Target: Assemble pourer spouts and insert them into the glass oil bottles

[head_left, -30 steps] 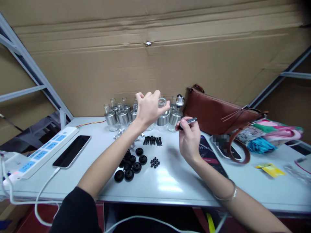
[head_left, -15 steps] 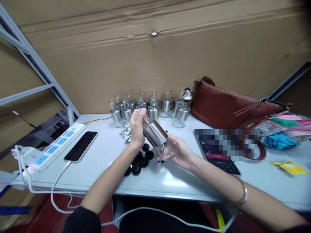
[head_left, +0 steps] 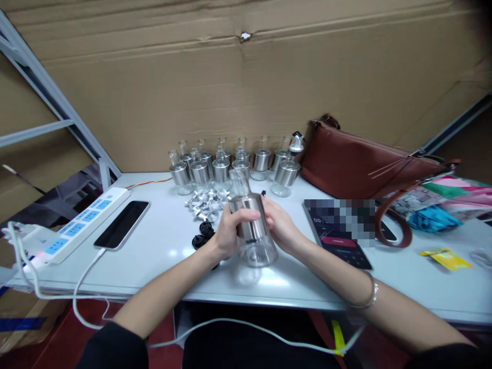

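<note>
A glass bottle with a steel sleeve (head_left: 250,225) is held upright just above the white table (head_left: 161,256), neck up. My left hand (head_left: 226,233) wraps round its left side and my right hand (head_left: 280,225) grips its right side. Behind it stands a row of several like bottles (head_left: 230,166), one with a pourer cap (head_left: 295,146). Small silver metal parts (head_left: 205,200) lie in front of the row. Black rubber parts (head_left: 202,236) lie partly hidden by my left hand.
A brown leather bag (head_left: 357,164) lies at the right, beside a dark device (head_left: 342,241) and colourful fabric (head_left: 442,205). A yellow packet (head_left: 446,258) lies at the far right. A phone (head_left: 122,230) on a cable and a white power strip (head_left: 73,230) sit left. Cardboard wall behind.
My left hand took a bottle from the back row and brought it near. The bottle, tilted half a second ago, now stands upright between both hands.
</note>
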A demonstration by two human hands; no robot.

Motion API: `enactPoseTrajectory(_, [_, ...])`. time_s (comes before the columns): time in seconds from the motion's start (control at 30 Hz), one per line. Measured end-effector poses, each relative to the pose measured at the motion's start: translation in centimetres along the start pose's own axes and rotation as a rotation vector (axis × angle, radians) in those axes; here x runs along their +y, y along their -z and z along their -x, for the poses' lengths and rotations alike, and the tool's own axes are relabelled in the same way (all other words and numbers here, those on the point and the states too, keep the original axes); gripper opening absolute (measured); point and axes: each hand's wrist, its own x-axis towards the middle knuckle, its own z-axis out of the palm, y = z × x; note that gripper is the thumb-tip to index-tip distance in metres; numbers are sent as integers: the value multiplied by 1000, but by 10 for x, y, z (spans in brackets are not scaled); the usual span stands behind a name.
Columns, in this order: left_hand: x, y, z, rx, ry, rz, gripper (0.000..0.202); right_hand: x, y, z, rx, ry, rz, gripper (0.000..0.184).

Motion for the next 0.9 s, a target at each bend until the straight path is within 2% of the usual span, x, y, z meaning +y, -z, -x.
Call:
enactPoseTrajectory(0.1, [-9, -5, 13, -176, 251, 112, 30, -7, 7, -5, 77, 124, 165, 41])
enactPoseTrajectory(0.2, [-18, -9, 21, -259, 312, 115, 35, -14, 15, -10, 181, 210, 185, 43])
enactPoseTrajectory(0.27, [-22, -9, 23, -300, 302, 78, 39, -17, 17, -12, 160, 242, 93, 44])
enactPoseTrajectory(0.33, [-25, -8, 24, -292, 282, 63, 42, -20, 15, -11, 77, 258, -1, 42])
enactPoseTrajectory(0.43, [-28, -6, 25, -198, 261, 68, 42, -25, 10, -4, -40, 213, -53, 40])
enactPoseTrajectory(0.57, [-33, -6, 24, -106, 242, 68, 39, -29, 4, 4, -90, 176, -68, 41])
enactPoseTrajectory(0.8, [-32, -10, 25, -173, 244, 41, 42, -25, 2, 6, -108, 243, 11, 47])
enactPoseTrajectory(0.9, [-30, -11, 26, -175, 246, 15, 44, -25, 4, 6, -142, 267, 20, 41])
